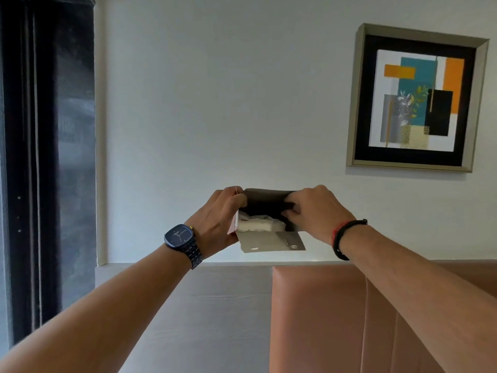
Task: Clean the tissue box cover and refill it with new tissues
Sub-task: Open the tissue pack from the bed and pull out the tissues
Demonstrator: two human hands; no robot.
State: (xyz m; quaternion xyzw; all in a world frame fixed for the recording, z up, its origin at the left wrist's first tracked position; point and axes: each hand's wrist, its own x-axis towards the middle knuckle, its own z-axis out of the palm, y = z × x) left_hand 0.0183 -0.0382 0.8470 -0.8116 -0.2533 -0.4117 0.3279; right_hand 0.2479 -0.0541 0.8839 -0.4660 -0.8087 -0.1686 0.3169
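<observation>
I hold a tissue box cover [271,242] up in the air at arm's length, its open underside turned toward me. A grey flap with two snap holes hangs down from its lower edge. White tissues [262,224] show inside the dark opening. My left hand [220,219], with a dark watch on the wrist, grips the cover's left end. My right hand [313,211], with a red and black band on the wrist, pinches the cover's upper right edge, fingertips curled into the opening.
A framed abstract picture [416,98] hangs on the white wall at upper right. A tan padded headboard [322,319] stands below my right arm, beside a grey panel [201,305]. A dark curtain [45,157] fills the left side.
</observation>
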